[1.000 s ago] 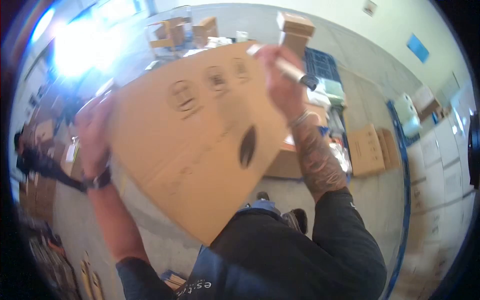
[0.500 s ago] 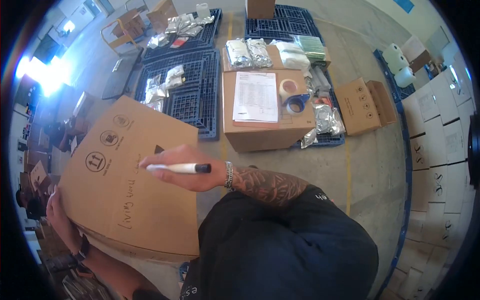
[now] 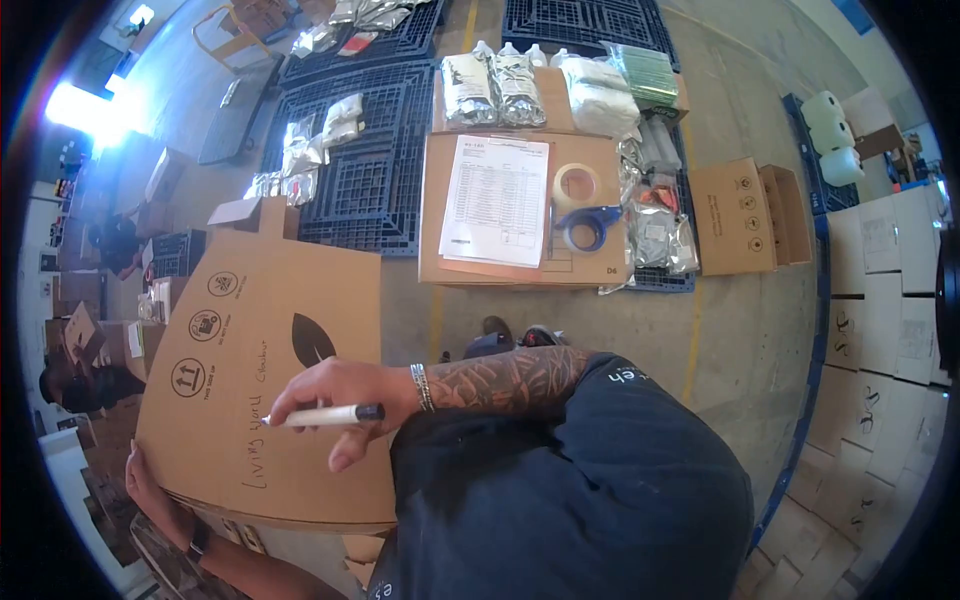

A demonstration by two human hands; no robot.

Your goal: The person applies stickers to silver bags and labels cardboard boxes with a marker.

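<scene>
My right hand (image 3: 345,405) pinches a white marker (image 3: 325,415) with a dark end; its tip is over the face of a large cardboard box (image 3: 310,280). Handwriting (image 3: 257,440) on that face reads "Living World" and a further word I cannot read for sure. Printed handling symbols (image 3: 205,326) and a dark leaf shape (image 3: 312,340) are beside it. My left hand (image 3: 150,485) grips the box's near left edge, with its fingers partly hidden.
Ahead, another carton (image 3: 440,200) carries a clipboard with a printed sheet (image 3: 495,200), a tape roll (image 3: 575,187) and a blue tape dispenser (image 3: 587,230). Silver pouches (image 3: 468,88) stand behind. Blue pallets (image 3: 365,150) lie on the floor; white boxes (image 3: 860,340) are stacked at right.
My right hand has moved down the box face with the marker, uncovering the leaf shape and the later part of the handwriting. My left hand remains at the box edge. The view has shifted.
</scene>
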